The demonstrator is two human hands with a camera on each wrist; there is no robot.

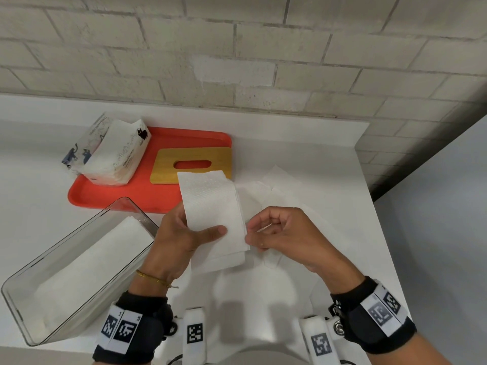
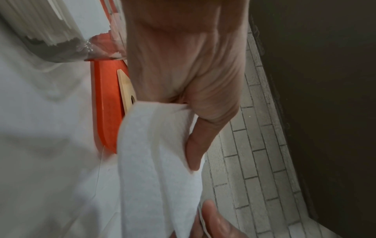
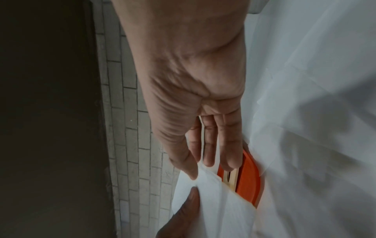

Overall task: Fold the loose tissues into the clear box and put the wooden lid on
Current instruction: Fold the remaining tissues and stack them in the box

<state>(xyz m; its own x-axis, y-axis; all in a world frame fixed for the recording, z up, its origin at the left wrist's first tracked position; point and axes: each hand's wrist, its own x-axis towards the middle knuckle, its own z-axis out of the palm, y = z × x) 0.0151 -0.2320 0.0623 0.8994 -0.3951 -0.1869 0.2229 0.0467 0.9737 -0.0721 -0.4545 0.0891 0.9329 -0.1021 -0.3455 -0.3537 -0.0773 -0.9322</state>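
Observation:
A folded white tissue (image 1: 210,204) is held up above the white table. My left hand (image 1: 195,233) grips it with the thumb across its front and the fingers behind. My right hand (image 1: 257,234) pinches the tissue's right edge between thumb and fingers, which the right wrist view shows at the tissue (image 3: 205,193). The clear box (image 1: 123,200) lies at the left with a stack of white tissues (image 1: 87,259) inside. On the red tray (image 1: 131,196) behind the hands lies the wooden lid (image 1: 168,160) with its oval slot.
An opened tissue pack (image 1: 110,151) with cat prints sits on the tray's left end. More loose tissues (image 1: 279,185) lie flat on the table behind and under my right hand. A brick wall runs along the back; the table's right edge drops off near my right wrist.

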